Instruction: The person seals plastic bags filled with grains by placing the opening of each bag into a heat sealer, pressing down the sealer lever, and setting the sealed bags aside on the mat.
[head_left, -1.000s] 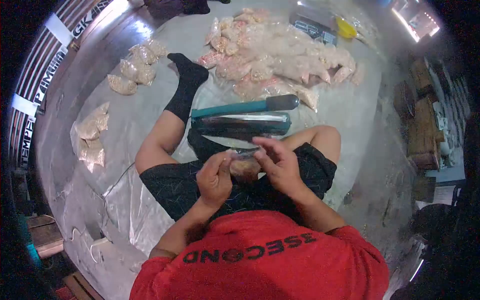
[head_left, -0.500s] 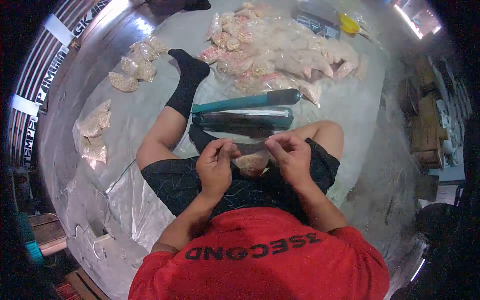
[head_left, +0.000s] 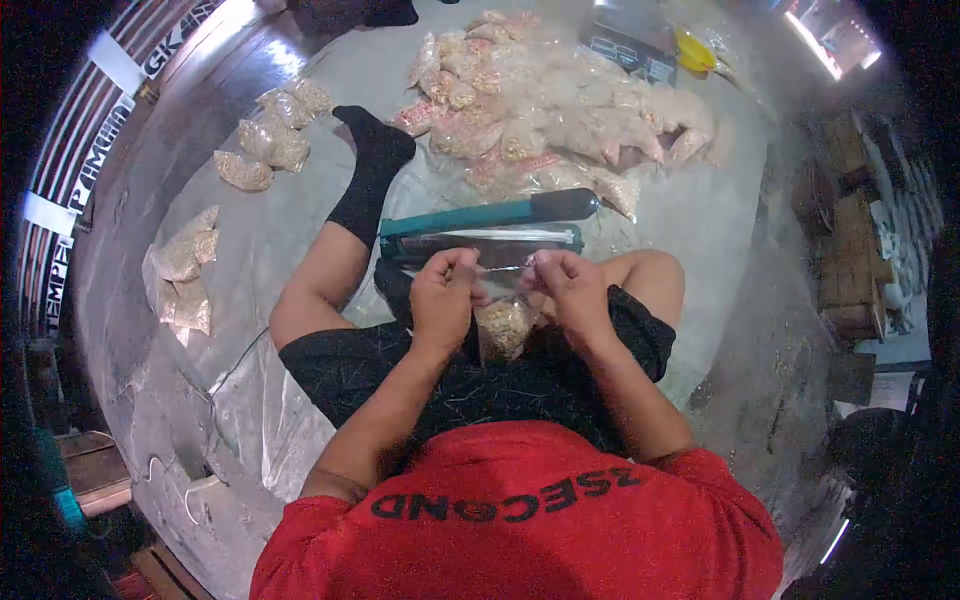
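Observation:
A clear plastic bag [head_left: 503, 330] with pale, grain-like contents hangs over my lap, its top edge stretched between my hands. My left hand [head_left: 445, 298] pinches the left end of that edge, and my right hand [head_left: 568, 290] pinches the right end. Just beyond my hands lies a teal sealer-like tool [head_left: 455, 219], its long arm with a dark end raised above a teal base [head_left: 560, 238]. My hands partly cover the base.
Many filled bags [head_left: 560, 110] are heaped beyond the tool. Smaller groups of filled bags [head_left: 272, 143] lie at the left on the pale sheet [head_left: 300, 220]. A dark box [head_left: 630, 52] and a yellow object [head_left: 693, 50] sit at the back. Wooden pieces [head_left: 850, 260] stand at the right.
Both hands have risen slightly toward the tool, with the bag's top edge pulled taut between them. The bag hangs more upright than before.

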